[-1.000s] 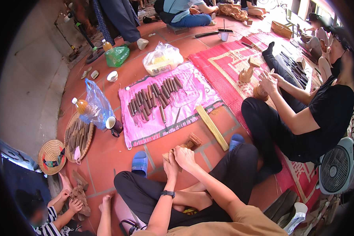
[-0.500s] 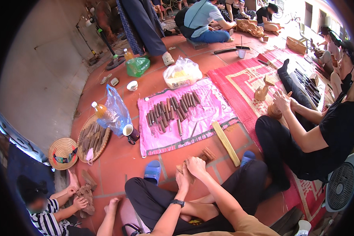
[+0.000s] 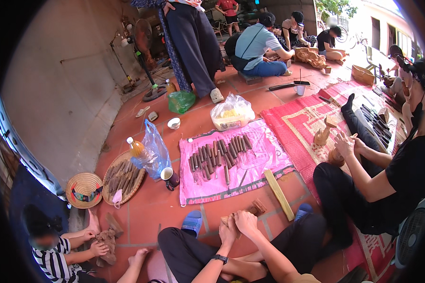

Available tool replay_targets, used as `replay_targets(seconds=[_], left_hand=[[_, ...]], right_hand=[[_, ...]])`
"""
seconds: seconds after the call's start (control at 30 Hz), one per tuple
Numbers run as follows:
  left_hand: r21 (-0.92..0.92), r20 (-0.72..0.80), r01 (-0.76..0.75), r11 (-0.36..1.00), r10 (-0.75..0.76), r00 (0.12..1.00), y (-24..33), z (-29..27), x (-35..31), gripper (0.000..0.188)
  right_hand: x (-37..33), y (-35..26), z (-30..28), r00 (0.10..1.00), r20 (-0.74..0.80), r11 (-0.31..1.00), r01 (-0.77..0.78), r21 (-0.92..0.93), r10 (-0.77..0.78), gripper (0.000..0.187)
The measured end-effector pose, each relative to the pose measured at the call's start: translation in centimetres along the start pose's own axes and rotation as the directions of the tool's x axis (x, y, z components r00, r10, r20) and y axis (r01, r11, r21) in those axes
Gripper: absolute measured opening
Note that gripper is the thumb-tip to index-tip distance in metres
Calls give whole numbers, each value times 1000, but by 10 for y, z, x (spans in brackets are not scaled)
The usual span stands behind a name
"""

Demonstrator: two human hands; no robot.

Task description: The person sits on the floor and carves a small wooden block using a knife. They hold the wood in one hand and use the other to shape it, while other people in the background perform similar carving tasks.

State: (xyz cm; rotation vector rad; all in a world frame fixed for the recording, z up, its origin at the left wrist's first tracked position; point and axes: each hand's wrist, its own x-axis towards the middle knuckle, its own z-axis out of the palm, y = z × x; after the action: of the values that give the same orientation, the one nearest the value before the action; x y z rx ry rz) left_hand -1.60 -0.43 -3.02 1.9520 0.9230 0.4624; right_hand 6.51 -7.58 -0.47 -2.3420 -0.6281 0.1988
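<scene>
My two hands meet in front of my crossed legs, around a reddish-brown piece of wood (image 3: 256, 207). My left hand (image 3: 228, 230), with a dark watch (image 3: 220, 258) at its wrist, is closed round the near end. My right hand (image 3: 246, 223) is folded over the wood beside it. The block-like far end sticks out beyond my fingers; the rest is covered by them. Whether a tool is also in my grip cannot be made out. Beyond lies a pink cloth (image 3: 198, 191) bearing several wooden-handled carving tools (image 3: 226, 174).
A flat wooden strip (image 3: 278, 195) lies right of the cloth. To the left are a mug (image 3: 170, 178), a basket of tools (image 3: 141, 175) and a straw hat (image 3: 75, 200). A child (image 3: 52, 254) handles wood at left; a person in black (image 3: 392, 184) works at right on a red mat (image 3: 288, 118).
My view has tilted up, so the scene sits lower and slightly further right in the picture. Both hands keep hold of the wood, with little visible shift.
</scene>
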Motion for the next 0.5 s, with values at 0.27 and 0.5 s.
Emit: replay_targets(seconds=[0.27,0.5], left_hand=[[30,4,-7,1000,7,1000,2,-2,0,53],[-6,31,-19,1000,19,999,-10,8,5,55]], right_hand=[[5,3,9,999,-36,999,25,20,-24,31],[13,8,10,997,-73,1000,8,20,-7,32]])
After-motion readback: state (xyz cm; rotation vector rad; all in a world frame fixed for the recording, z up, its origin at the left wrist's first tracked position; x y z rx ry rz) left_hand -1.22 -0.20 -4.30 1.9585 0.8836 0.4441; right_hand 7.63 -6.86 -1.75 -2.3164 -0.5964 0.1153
